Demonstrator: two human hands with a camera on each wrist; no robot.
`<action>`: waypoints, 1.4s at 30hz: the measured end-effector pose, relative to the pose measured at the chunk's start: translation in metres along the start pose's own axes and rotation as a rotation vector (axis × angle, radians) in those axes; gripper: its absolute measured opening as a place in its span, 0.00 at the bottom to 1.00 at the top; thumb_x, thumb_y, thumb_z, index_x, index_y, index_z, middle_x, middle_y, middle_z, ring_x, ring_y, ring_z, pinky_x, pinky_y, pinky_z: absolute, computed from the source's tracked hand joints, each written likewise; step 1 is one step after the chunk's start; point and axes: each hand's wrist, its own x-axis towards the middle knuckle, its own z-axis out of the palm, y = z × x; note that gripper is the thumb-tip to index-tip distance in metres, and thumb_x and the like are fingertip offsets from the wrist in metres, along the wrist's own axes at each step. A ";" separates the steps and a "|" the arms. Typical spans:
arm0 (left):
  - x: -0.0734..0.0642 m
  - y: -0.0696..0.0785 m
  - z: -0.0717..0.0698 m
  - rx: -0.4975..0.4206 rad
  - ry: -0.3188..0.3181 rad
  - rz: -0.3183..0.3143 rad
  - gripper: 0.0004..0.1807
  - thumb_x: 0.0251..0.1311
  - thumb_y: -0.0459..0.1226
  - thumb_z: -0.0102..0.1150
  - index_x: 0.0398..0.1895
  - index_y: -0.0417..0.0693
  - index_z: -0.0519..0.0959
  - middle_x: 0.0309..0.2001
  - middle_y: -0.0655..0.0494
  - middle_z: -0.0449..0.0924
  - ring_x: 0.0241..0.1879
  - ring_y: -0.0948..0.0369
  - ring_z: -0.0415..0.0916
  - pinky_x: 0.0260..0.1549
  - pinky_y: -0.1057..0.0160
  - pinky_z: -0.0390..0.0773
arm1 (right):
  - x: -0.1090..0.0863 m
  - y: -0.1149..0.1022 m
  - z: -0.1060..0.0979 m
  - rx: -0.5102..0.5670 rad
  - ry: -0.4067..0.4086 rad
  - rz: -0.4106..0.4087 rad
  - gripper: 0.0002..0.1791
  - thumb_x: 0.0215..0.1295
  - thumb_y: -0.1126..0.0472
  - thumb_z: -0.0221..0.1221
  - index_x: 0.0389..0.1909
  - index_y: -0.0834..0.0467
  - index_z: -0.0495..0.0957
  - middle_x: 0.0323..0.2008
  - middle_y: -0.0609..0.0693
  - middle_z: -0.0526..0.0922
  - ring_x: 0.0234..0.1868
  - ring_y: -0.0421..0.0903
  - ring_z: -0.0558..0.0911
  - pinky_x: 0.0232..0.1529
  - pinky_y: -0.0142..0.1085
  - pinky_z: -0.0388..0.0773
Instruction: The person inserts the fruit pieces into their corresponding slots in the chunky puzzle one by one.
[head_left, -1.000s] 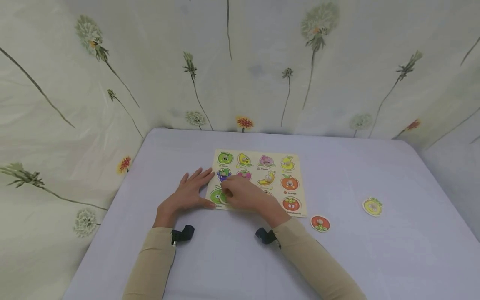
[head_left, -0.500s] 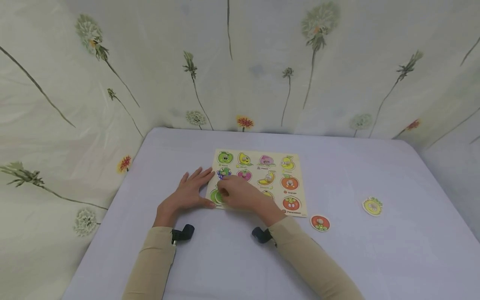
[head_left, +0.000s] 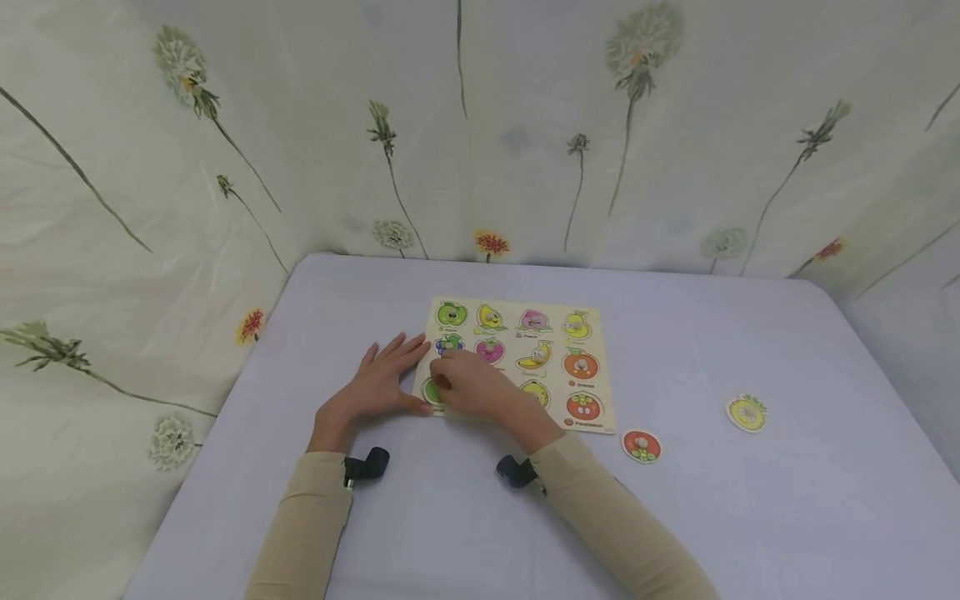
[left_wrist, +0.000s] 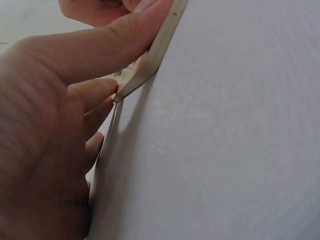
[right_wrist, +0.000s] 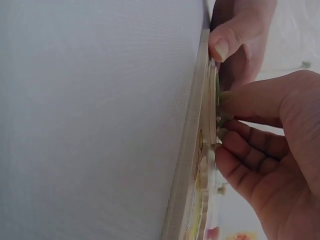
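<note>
A wooden fruit puzzle board (head_left: 511, 315) lies on the table. My left hand (head_left: 378, 385) rests at its left edge, fingers spread; in the left wrist view the thumb (left_wrist: 117, 42) presses on the board's edge. Over the board's front left corner, my right hand (head_left: 480, 385) pinches a round green fruit puzzle piece (right_wrist: 217, 87) by its knob, seen from the side in the right wrist view. The piece lies flat, close against the board, above the green picture there. Fingers hide most of it in the head view.
A red persimmon piece (head_left: 641, 446) with a knob lies right of the board's front corner. Farther right is a yellow pineapple piece (head_left: 747, 412). Knobbed pieces such as the banana (head_left: 535, 357) and orange (head_left: 581, 365) sit in the board. A flower-patterned cloth (head_left: 517, 192) hangs behind.
My right hand has shifted slightly left with the green piece, which earlier stood offset to the right of the green picture and now covers it. My left hand keeps its place.
</note>
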 end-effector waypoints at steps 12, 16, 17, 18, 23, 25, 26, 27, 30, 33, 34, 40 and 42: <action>0.002 -0.002 0.000 -0.019 0.007 -0.005 0.60 0.43 0.57 0.76 0.79 0.57 0.54 0.81 0.62 0.47 0.82 0.53 0.35 0.77 0.39 0.30 | 0.005 0.000 0.005 -0.002 -0.004 0.033 0.04 0.70 0.58 0.58 0.41 0.51 0.80 0.33 0.42 0.76 0.37 0.40 0.73 0.41 0.29 0.73; 0.002 -0.001 0.000 -0.022 0.009 -0.001 0.60 0.42 0.57 0.76 0.79 0.57 0.55 0.81 0.62 0.48 0.82 0.53 0.35 0.77 0.39 0.30 | 0.005 0.000 0.006 -0.015 -0.002 0.049 0.03 0.70 0.59 0.58 0.40 0.52 0.80 0.33 0.43 0.76 0.36 0.40 0.73 0.40 0.29 0.72; 0.002 -0.001 0.000 -0.022 0.008 0.000 0.60 0.42 0.57 0.76 0.79 0.57 0.55 0.81 0.63 0.48 0.82 0.53 0.35 0.77 0.39 0.30 | 0.005 0.000 0.006 -0.018 0.001 0.055 0.03 0.69 0.59 0.58 0.40 0.53 0.80 0.32 0.43 0.76 0.36 0.40 0.73 0.40 0.29 0.72; 0.002 -0.001 0.000 -0.023 0.009 0.004 0.60 0.42 0.57 0.76 0.79 0.57 0.55 0.80 0.62 0.48 0.82 0.53 0.35 0.77 0.39 0.30 | 0.005 -0.001 0.006 -0.017 0.001 0.061 0.03 0.69 0.59 0.59 0.40 0.53 0.80 0.32 0.44 0.77 0.36 0.41 0.73 0.40 0.29 0.72; 0.003 0.001 0.000 -0.016 0.010 0.015 0.60 0.42 0.58 0.76 0.78 0.56 0.56 0.80 0.61 0.49 0.81 0.51 0.36 0.76 0.37 0.31 | 0.005 -0.002 0.006 -0.009 0.003 0.077 0.04 0.69 0.60 0.59 0.40 0.54 0.80 0.32 0.44 0.78 0.36 0.41 0.73 0.39 0.29 0.72; 0.003 0.000 -0.001 -0.012 0.011 0.018 0.60 0.41 0.58 0.76 0.78 0.56 0.55 0.80 0.60 0.48 0.81 0.51 0.37 0.76 0.37 0.31 | 0.005 -0.001 0.008 -0.010 0.004 0.072 0.04 0.69 0.60 0.59 0.41 0.54 0.80 0.32 0.44 0.77 0.36 0.41 0.73 0.40 0.29 0.73; 0.003 0.000 -0.001 -0.011 0.011 0.020 0.60 0.41 0.58 0.76 0.78 0.55 0.55 0.80 0.60 0.48 0.81 0.51 0.37 0.76 0.37 0.31 | 0.005 0.000 0.009 -0.013 0.007 0.067 0.04 0.69 0.59 0.59 0.41 0.54 0.80 0.32 0.44 0.77 0.36 0.40 0.73 0.39 0.29 0.73; 0.003 0.000 -0.001 -0.010 0.011 0.020 0.60 0.41 0.58 0.76 0.78 0.55 0.55 0.80 0.61 0.48 0.81 0.51 0.37 0.76 0.37 0.31 | 0.004 0.001 0.010 -0.018 0.011 0.063 0.04 0.70 0.59 0.58 0.41 0.54 0.80 0.32 0.44 0.77 0.36 0.40 0.73 0.39 0.29 0.72; 0.002 0.000 -0.001 -0.007 0.011 0.024 0.60 0.41 0.58 0.76 0.78 0.55 0.56 0.80 0.60 0.49 0.81 0.50 0.37 0.76 0.36 0.32 | 0.002 0.002 0.012 -0.022 0.025 0.044 0.05 0.70 0.59 0.58 0.42 0.54 0.80 0.33 0.44 0.77 0.35 0.40 0.73 0.39 0.29 0.73; 0.002 -0.001 -0.001 -0.001 0.012 0.023 0.60 0.41 0.58 0.76 0.78 0.55 0.56 0.80 0.60 0.49 0.81 0.50 0.37 0.76 0.36 0.32 | -0.001 0.002 0.012 -0.017 0.040 0.029 0.06 0.70 0.60 0.57 0.42 0.53 0.81 0.35 0.45 0.79 0.35 0.40 0.73 0.41 0.31 0.75; 0.002 -0.001 -0.001 0.001 0.013 0.023 0.60 0.41 0.58 0.76 0.78 0.55 0.56 0.80 0.60 0.49 0.81 0.50 0.37 0.76 0.36 0.32 | -0.002 0.002 0.013 -0.014 0.044 0.024 0.06 0.70 0.60 0.57 0.43 0.53 0.81 0.35 0.45 0.79 0.36 0.40 0.73 0.41 0.31 0.75; 0.001 -0.002 0.000 0.002 0.019 0.024 0.60 0.41 0.57 0.76 0.78 0.55 0.56 0.80 0.60 0.49 0.81 0.50 0.38 0.76 0.36 0.32 | -0.006 0.001 0.011 -0.004 0.046 0.019 0.07 0.71 0.60 0.57 0.45 0.53 0.81 0.37 0.45 0.80 0.37 0.40 0.73 0.43 0.31 0.75; 0.001 -0.001 0.000 -0.007 0.016 0.024 0.60 0.41 0.57 0.77 0.78 0.55 0.56 0.80 0.59 0.49 0.81 0.50 0.38 0.76 0.36 0.32 | -0.006 0.001 0.011 -0.001 0.039 0.022 0.08 0.71 0.60 0.57 0.46 0.53 0.82 0.37 0.44 0.79 0.37 0.40 0.73 0.43 0.31 0.75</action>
